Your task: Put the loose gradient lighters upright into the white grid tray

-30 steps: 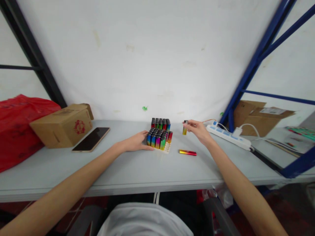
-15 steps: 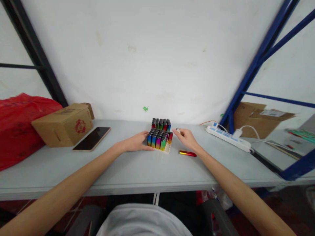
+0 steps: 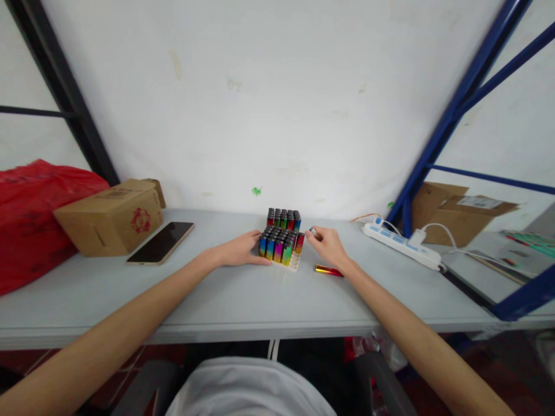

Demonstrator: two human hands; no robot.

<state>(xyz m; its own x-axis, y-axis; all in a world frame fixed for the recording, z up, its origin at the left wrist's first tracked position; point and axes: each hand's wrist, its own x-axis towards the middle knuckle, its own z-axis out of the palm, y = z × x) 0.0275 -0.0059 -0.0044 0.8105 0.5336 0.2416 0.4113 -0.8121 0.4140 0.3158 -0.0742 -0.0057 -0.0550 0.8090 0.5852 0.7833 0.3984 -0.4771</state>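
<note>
**Hands at the lighter tray**

Lighters are standing upright in a near tray (image 3: 281, 249) at the middle of the counter (image 3: 243, 294), with one empty slot showing at the tray's near right corner. A second block of lighters (image 3: 283, 219) is standing just beyond it, toward the wall.

Left hand (image 3: 239, 249): it is resting on the counter against the left side of the near tray, fingers curled along the lighters there and touching them. The fingers are not wrapping around any single lighter.

Right hand (image 3: 329, 245): it is positioned at the right side of the near tray, thumb and fingers pinched together on a held lighter (image 3: 313, 231), of which only the metal top is showing. The held lighter is sitting just beside the tray's far right corner; whether it is touching the tray cannot be determined.

A loose lighter (image 3: 329, 270), red and gold, is lying flat on the counter just near of the right hand and to the right of the tray.

Surrounding items:
- A phone (image 3: 161, 243) is lying face up at the left, just beside a cardboard box (image 3: 110, 216).
- A red bag (image 3: 30, 214) is sitting at the far left edge.
- A white power strip (image 3: 401, 244) is lying at the right, with a plug and cable attached, close to a blue rack frame (image 3: 437, 138).
</note>
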